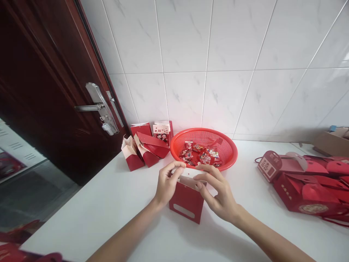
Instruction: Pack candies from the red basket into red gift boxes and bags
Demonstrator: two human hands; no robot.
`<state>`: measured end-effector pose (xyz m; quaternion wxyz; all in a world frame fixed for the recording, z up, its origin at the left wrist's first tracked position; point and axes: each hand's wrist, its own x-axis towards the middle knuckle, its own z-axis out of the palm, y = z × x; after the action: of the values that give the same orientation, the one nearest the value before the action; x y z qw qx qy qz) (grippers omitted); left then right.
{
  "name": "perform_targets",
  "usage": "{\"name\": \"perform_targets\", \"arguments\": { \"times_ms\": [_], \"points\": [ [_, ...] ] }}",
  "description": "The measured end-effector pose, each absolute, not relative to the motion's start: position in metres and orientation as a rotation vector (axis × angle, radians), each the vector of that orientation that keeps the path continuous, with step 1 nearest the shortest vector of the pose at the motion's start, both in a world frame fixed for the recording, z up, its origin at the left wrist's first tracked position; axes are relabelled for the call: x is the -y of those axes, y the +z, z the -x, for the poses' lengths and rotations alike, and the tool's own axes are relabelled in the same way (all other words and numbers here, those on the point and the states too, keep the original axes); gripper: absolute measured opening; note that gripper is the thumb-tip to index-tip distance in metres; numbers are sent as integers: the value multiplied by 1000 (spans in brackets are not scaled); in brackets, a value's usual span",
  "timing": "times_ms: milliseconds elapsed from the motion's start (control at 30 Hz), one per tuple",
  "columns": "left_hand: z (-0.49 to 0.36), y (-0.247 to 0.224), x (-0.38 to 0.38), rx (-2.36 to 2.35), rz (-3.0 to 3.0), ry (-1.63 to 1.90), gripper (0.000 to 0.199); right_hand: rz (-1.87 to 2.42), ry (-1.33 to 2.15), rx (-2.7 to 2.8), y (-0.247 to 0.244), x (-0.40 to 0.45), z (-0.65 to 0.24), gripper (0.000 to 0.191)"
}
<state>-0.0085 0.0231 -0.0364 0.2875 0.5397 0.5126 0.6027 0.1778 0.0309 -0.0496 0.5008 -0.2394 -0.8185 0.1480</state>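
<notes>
A red paper gift box [187,200] with a pale inside and a slot-shaped window low on its front stands upright on the white table [109,214]. Its top is partly open. My left hand [167,183] pinches the top left edge between thumb and fingers. At the top right edge my right hand [218,189] has its thumb and fingers closed on the rim, with other fingers bent over the opening. Right behind the box sits a red plastic basket [231,156] with several wrapped candies [205,156] in it.
Several red-and-white paper boxes [148,145] stand and lean at the back left by the wall. Red gift boxes [308,193] are piled at the right, near a cardboard box [331,142]. A dark wooden door [54,72] with a metal handle [89,107] is at left.
</notes>
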Motion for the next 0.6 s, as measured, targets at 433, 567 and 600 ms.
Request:
{"name": "perform_targets", "arguments": {
  "times_ms": [433, 567, 600],
  "points": [
    [-2, -39, -18, -1389, -1338, 1497, 26, 820, 426, 1893, 9, -114, -207, 16],
    [-6, -36, -15, -1325, -1401, 1355, 29, 1286, 479, 2082, 10, -161, -215, 15],
    [-5, -34, -14, -1310, -1423, 1322, 29, 1380, 480, 2157, 7, -169, -215, 14]
  ]
}}
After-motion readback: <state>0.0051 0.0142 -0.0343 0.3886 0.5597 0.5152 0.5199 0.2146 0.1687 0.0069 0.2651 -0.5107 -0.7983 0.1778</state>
